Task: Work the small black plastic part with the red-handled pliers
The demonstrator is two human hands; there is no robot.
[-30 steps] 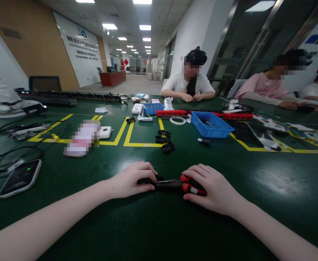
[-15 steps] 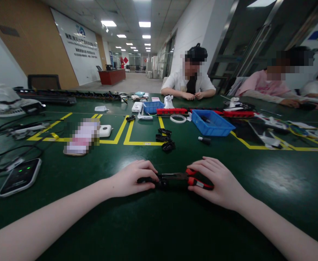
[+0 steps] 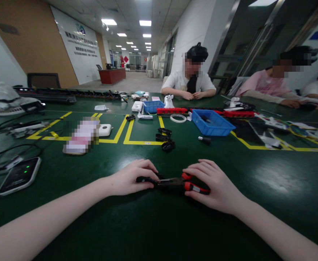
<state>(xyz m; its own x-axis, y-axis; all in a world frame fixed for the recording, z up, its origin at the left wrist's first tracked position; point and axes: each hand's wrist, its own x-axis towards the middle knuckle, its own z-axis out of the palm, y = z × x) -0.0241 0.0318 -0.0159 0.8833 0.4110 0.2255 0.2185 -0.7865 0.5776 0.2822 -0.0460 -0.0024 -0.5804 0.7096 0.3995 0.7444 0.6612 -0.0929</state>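
Observation:
My right hand is closed around the red and black handles of a pair of pliers. The jaws point left, toward my other hand. Between the thumb and fingers of my left hand is a small black part, partly covered by the fingers, so its exact kind cannot be made out. The tips of the plier jaws meet the right end of that part, just above the dark green table. Beyond my hands lie several similar-looking black pieces.
A blue bin stands beyond my right hand, with a short black cylinder before it. Phones and cables lie at left. Yellow tape marks the table. A person sits opposite; others sit at right.
My right hand and the pliers have shifted slightly left, bringing the jaw tips closer to my left fingers. The left hand stays nearly in place, still holding the black part.

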